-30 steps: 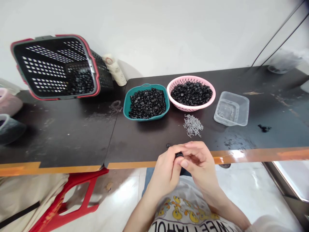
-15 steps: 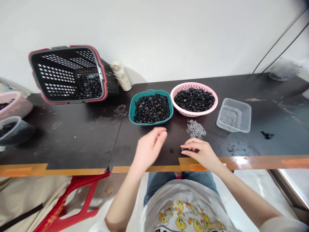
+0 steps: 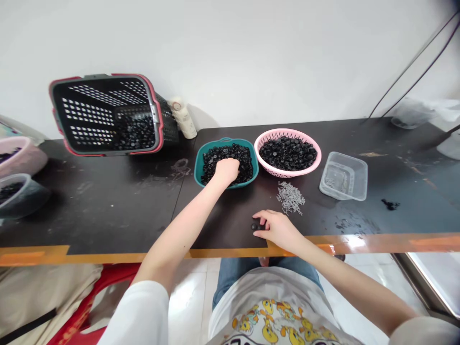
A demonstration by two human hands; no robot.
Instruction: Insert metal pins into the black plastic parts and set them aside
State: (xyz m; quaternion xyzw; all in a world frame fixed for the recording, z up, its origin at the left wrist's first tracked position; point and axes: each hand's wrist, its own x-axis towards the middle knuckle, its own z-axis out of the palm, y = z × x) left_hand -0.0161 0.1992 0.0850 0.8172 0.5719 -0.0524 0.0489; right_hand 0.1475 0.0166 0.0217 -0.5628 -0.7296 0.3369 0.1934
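Left hand: the left hand point(image 3: 225, 172) sits at 12 o'clock from the person, pressed down into the heap of black plastic pieces point(image 3: 230, 155); the fingers are buried, so whether they pinch anything cannot be told.

Right hand: the right hand point(image 3: 278, 230) rests low on the desk point(image 3: 108, 206), fingers curved around two small black pieces point(image 3: 256, 226) (a loose cup rather than a clear pinch).

Teal basket: the teal plastic basket point(image 3: 224, 140) holds that heap, at 11 o'clock from the right hand.

Pink colander: the pink colander point(image 3: 283, 174), full of darker black pieces, touches the teal basket's 3 o'clock side.

Metal pins: a scattered pile of metal pins point(image 3: 290, 198) lies at 1 o'clock from the right hand.

Plastic tub: the clear plastic tub point(image 3: 348, 157), with a few pins inside, sits at 2 o'clock from the right hand.

Mesh crate: the black mesh crate point(image 3: 104, 75), red-rimmed and tipped on its side, holds black pieces at 10 o'clock from the left hand.
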